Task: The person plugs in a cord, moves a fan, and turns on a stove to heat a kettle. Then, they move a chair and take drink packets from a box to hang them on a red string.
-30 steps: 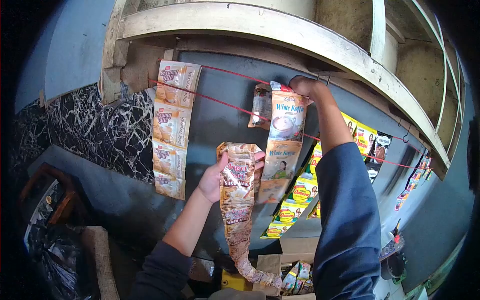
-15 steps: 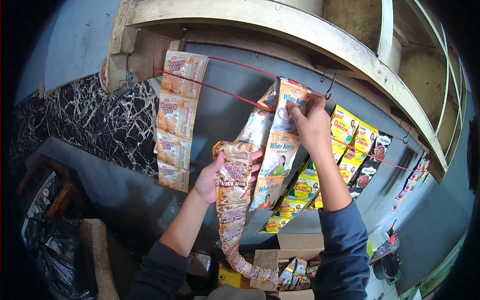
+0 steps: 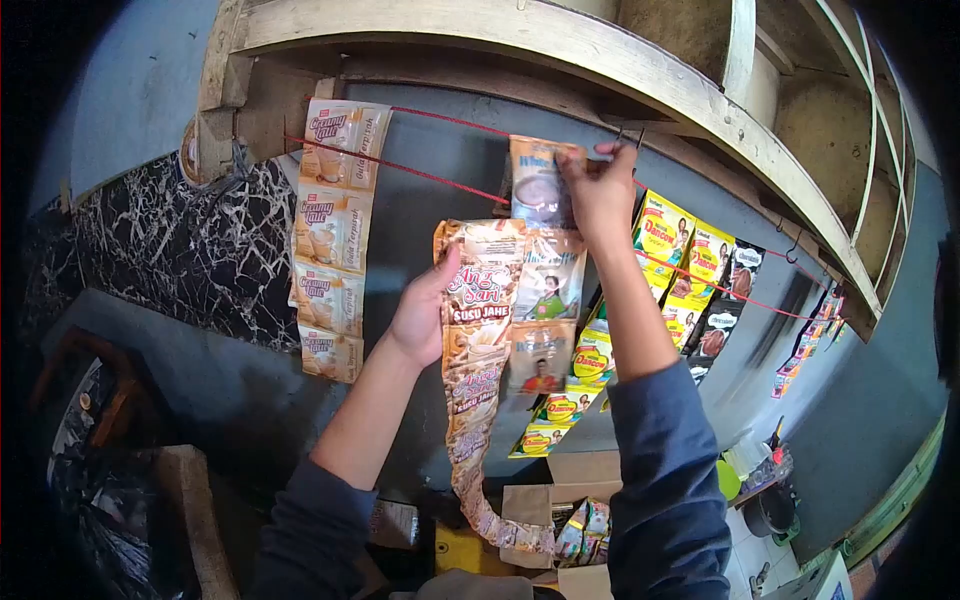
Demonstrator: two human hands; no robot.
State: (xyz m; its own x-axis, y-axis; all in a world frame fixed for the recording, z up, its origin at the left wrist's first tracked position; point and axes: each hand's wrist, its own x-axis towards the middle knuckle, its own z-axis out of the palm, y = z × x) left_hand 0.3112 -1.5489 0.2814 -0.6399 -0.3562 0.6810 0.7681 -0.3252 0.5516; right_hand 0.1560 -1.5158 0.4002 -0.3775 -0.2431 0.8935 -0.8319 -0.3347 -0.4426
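Observation:
My left hand [image 3: 422, 318] is closed on the upper part of a long brown strip of Susu Jahe sachets [image 3: 482, 300], thumb on its front edge. The strip's tail curves down to a cardboard box. At the red cords, my right hand [image 3: 603, 200] pinches the top of a White Koffie sachet strip [image 3: 547, 292], which hangs in front of the cords and looks slightly blurred. The two strips are side by side, the brown one overlapping the White Koffie's left edge. What lies behind them is mostly hidden.
Creamy Latte sachets [image 3: 333, 225] hang at left on the red cord [image 3: 445, 183]; yellow Dancow sachets [image 3: 660, 235] and dark chocolate sachets [image 3: 718, 325] hang at right. Above is a wooden shelf [image 3: 480, 32] with hooks. Below, an open cardboard box [image 3: 590, 470] holds more sachets.
The brown strip has risen in my left hand and now overlaps the White Koffie strip. My right hand still grips the White Koffie top. Silvery sachets behind are now hidden. The view has shifted slightly.

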